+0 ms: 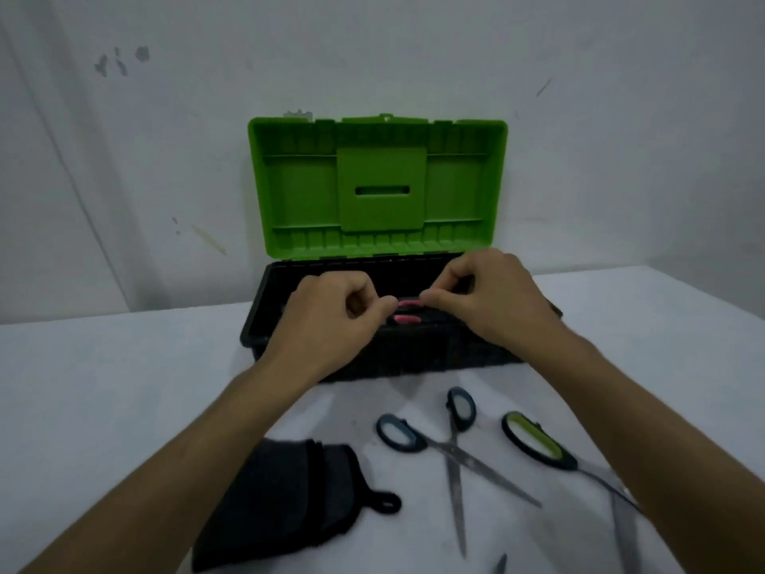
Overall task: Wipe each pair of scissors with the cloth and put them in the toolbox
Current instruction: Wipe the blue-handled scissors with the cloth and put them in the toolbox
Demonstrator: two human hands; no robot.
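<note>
Only two forearms and two hands of the person are visible. The left hand (331, 312) and the right hand (488, 300) are both bare: no glove, no ring, no watch or bracelet on the wrists. No sleeve reaches the visible part of either forearm. The fingernails are short, as far as the blur allows to see.

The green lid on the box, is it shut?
No, the green lid stands open and upright behind the black toolbox, where both hands reach in.
</note>
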